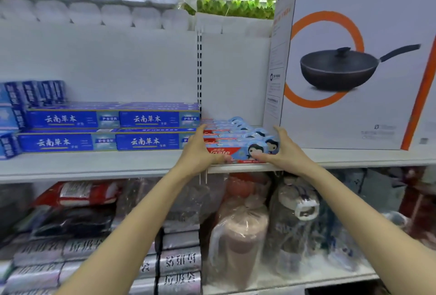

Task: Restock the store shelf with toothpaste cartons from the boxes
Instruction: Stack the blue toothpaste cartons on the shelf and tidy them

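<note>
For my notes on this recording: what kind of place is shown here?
Most likely a shop aisle. White shelving carries stacked blue toothpaste cartons, a boxed pan and wrapped goods below, while both hands set red-and-blue cartons on it.

Head camera, wide-angle | faces forward and slightly down at a white store shelf [94, 164] | close, within arm's reach | single view, bare forearms entering from below

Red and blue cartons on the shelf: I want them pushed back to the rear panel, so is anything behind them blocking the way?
Nothing visible does. Both hands, left hand and right hand, flank the red and blue cartons; behind them only the bare white shelf shows.
</note>
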Demonstrator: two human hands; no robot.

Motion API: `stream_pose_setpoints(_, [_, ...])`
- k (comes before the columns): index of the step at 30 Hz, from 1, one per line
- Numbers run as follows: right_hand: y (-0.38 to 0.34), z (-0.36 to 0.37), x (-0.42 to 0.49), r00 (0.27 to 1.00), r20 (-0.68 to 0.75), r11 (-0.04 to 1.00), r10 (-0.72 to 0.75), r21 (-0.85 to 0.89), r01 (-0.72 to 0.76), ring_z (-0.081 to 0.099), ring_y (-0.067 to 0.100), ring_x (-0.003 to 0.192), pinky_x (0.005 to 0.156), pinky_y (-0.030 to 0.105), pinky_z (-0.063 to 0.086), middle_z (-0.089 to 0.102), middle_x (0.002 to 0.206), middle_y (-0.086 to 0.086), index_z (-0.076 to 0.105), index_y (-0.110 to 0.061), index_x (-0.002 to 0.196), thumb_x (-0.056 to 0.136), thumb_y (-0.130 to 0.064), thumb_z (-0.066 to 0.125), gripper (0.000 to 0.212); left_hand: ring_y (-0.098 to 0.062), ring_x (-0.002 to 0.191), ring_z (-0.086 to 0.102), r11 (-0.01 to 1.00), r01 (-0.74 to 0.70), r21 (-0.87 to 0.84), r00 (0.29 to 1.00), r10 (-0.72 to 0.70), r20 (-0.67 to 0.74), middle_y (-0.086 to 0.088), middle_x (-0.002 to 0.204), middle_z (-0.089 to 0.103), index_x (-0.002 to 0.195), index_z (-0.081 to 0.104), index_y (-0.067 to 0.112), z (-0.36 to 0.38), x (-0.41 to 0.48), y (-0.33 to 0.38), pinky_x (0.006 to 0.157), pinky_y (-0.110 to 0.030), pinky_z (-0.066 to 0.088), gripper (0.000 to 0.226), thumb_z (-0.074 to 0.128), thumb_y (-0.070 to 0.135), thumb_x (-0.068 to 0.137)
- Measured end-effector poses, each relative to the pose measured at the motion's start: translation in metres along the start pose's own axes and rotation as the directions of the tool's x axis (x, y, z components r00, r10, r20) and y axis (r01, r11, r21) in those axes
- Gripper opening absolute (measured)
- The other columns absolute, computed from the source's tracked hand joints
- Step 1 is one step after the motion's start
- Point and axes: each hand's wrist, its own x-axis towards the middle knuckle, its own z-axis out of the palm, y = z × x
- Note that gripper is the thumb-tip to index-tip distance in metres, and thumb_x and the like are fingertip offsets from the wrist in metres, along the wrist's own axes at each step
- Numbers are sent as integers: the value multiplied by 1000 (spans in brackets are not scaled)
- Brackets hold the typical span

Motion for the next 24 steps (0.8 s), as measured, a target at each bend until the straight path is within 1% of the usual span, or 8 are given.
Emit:
stream_pose_setpoints(1, [-2, -1, -2, 1000, 10, 1000, -25, 14, 25, 48, 12, 107, 73, 2, 39, 48, 117, -14, 26, -13, 144, 79, -33, 75, 84, -9, 109, 47, 1000, 12, -4, 1000, -12, 8, 10, 119, 44, 147, 27, 18, 0, -1, 2, 94, -22, 40, 102, 88, 19, 65])
stream_pose_setpoints(3, [-4, 1, -2, 998, 29, 998, -59, 38, 58, 48, 10, 105, 71, 5, 37, 43, 100, -26, 28, -13, 142, 82, -24, 74, 77, -11, 113, 48, 999, 37, 3, 999, -37, 11, 9, 127, 43, 148, 26, 21, 1, -2, 5, 102, -26, 41, 116, 94, 28, 54])
stream_pose_setpoints(7, [-6, 13, 7, 996, 67, 994, -57, 94, 50, 52, 14, 117, 86, 21, 39, 48, 118, -16, 29, -21, 137, 75, -28, 80, 80, -19, 124, 49, 999, 41, 0, 999, -41, -25, -3, 140, 42, 149, 23, 27, 10, 1, 3, 108, -41, 42, 139, 86, 55, 27])
stream_pose_setpoints(10, [-8, 19, 10, 997, 64, 994, -46, 100, 39, 48, 10, 109, 85, 21, 38, 45, 120, -9, 25, -16, 139, 73, -26, 82, 88, -18, 125, 49, 999, 38, -6, 999, -38, -25, -1, 141, 44, 150, 21, 26, 11, -1, 3, 108, -42, 42, 134, 90, 49, 37])
stream_pose_setpoints(13, [-1, 13, 16, 996, 67, 993, -54, 109, 47, 43, 12, 126, 101, 24, 36, 40, 133, -11, 21, -16, 144, 65, -39, 85, 104, -13, 119, 55, 997, 31, -72, 999, -34, -28, 4, 136, 50, 149, 24, 22, 5, -1, 0, 105, -35, 45, 117, 93, 32, 54])
stream_pose_setpoints(17, [0, -4, 22, 976, 215, 993, 14, 108, -39, 31, 9, 133, 97, 16, 23, 24, 153, -5, -5, -13, 152, 72, -34, 81, 120, 6, 89, 56, 983, 25, -184, 999, -30, -26, 17, 110, 54, 143, 28, 24, 1, -1, -3, 71, -5, 47, 94, 84, 11, 69])
stream_pose_setpoints(20, [1, -11, 28, 954, 301, 996, -8, 88, -19, 34, 3, 117, 92, 10, 26, 32, 147, -3, -1, -15, 152, 76, -30, 78, 111, 5, 89, 57, 974, 37, -225, 999, -42, -17, 11, 112, 57, 147, 26, 22, 1, 1, -7, 69, -8, 50, 98, 84, 8, 69])
stream_pose_setpoints(24, [4, -16, 34, 940, 342, 995, 14, 91, -49, 40, 8, 122, 100, 19, 30, 41, 138, -8, 4, -18, 152, 75, -29, 79, 108, -7, 99, 61, 967, 59, -249, 998, -62, -2, 2, 122, 58, 149, 23, 24, 1, 3, -9, 83, -21, 52, 102, 84, 9, 68])
